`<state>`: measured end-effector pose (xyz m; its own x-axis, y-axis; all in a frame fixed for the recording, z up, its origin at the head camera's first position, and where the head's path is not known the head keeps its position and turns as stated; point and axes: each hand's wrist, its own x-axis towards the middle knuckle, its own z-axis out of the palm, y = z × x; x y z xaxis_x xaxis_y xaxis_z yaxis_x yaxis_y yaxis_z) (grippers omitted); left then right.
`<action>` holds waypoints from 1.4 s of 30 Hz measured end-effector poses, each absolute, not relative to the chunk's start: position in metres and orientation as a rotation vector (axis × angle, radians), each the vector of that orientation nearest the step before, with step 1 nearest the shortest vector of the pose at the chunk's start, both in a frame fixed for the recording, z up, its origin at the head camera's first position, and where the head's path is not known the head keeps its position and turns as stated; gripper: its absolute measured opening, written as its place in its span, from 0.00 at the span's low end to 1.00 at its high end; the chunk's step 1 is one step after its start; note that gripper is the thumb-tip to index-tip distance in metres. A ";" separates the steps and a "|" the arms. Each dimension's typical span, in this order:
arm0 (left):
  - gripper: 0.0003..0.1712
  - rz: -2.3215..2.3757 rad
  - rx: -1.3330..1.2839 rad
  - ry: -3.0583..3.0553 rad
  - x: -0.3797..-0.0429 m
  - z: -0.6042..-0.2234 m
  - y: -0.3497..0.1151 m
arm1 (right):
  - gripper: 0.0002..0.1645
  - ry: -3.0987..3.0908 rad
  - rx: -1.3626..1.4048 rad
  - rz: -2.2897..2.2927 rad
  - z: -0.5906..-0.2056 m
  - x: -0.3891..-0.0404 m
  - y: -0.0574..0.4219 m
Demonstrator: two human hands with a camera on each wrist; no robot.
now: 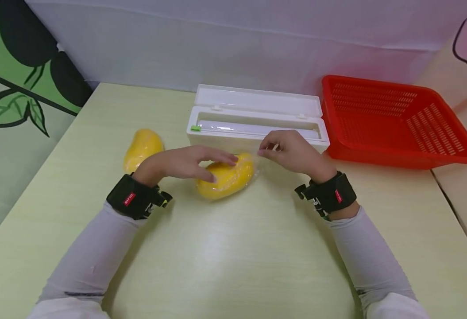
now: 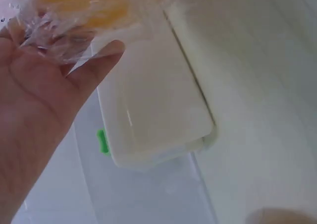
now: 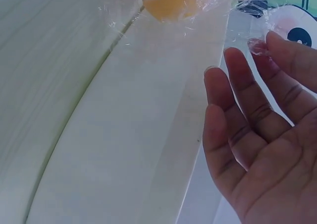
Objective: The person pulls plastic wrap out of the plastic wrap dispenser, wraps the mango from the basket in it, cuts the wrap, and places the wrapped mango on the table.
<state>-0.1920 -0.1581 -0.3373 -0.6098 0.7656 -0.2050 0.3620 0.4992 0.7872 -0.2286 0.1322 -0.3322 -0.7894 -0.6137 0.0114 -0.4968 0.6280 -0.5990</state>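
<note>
A yellow mango (image 1: pixel 227 179), loosely covered in clear plastic wrap (image 2: pixel 74 30), lies mid-table in front of a long white box. From the left, my left hand (image 1: pixel 187 162) holds the mango, fingers over its top and thumb on its near side. My right hand (image 1: pixel 295 152), on the other side, pinches a loose end of the wrap between thumb and forefinger; the other fingers stay free, as the right wrist view shows. A second yellow mango (image 1: pixel 143 148) with shiny film on it lies beyond my left wrist, partly hidden by it.
The white cling film box (image 1: pixel 221 139) stands behind the mango with its lid (image 1: pixel 257 99) raised, a film roll (image 1: pixel 253 128) inside and a green slider (image 1: pixel 195 128) on its edge. A red plastic basket (image 1: pixel 388 128) stands at the back right. A wall rises behind the table.
</note>
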 end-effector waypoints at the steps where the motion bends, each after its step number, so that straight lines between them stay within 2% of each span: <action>1: 0.36 0.950 0.921 2.190 -0.191 -0.337 -0.158 | 0.04 2.658 -0.910 -0.884 -0.332 -0.229 0.132; 12: 0.61 0.760 0.949 2.120 -0.186 -0.332 -0.154 | 0.06 2.626 -0.916 -0.937 -0.325 -0.228 0.138; 21: 0.75 0.688 0.904 2.279 -0.181 -0.344 -0.138 | 0.08 2.641 -0.885 -1.047 -0.324 -0.227 0.141; 23: 0.73 0.690 0.928 2.332 -0.181 -0.349 -0.134 | 0.08 2.628 -0.899 -1.094 -0.325 -0.227 0.141; 30: 0.60 0.785 0.891 2.413 -0.186 -0.362 -0.127 | 0.06 2.571 -0.998 -1.289 -0.323 -0.226 0.141; 33: 0.58 0.854 0.874 2.404 -0.188 -0.365 -0.126 | 0.06 2.545 -1.050 -1.416 -0.323 -0.223 0.139; 37: 0.54 0.987 0.842 2.355 -0.189 -0.365 -0.124 | 0.03 2.483 -1.173 -1.662 -0.324 -0.217 0.131; 42: 0.45 1.156 0.840 2.254 -0.189 -0.360 -0.125 | 0.02 2.495 -1.366 -1.796 -0.322 -0.204 0.116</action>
